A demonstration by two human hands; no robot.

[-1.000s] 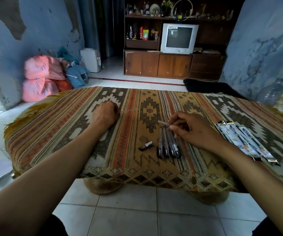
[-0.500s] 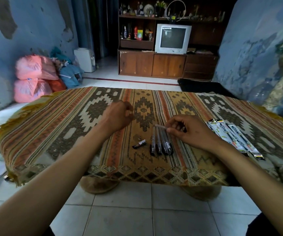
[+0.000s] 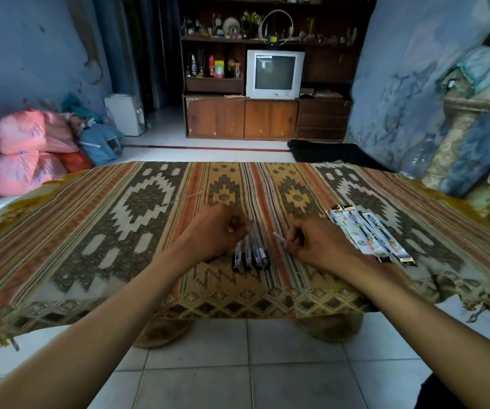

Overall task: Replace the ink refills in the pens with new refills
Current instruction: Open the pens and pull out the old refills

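Four pens lie between both hands. Right hand fingers pinch one thin refill: light, bendable, best held mid-shaft. Left hand fingers curl at a pen top; grip unclear.

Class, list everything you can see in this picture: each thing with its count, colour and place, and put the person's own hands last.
Pens: about four, dark, side by side on the cloth between the hands.
Refill: one, thin and pale, pinched in the right hand.
Refill packets: several, white with black and yellow print, on the cloth right of the right hand.
Tablecloth: one, striped orange, brown and cream, over the low table.
Television: one, grey, on the brown cabinet at the back.
Bags: several, pink, orange and blue, by the left wall.
Left hand: one, fingers curled at the far ends of the pens.
Right hand: one, beside the pens.
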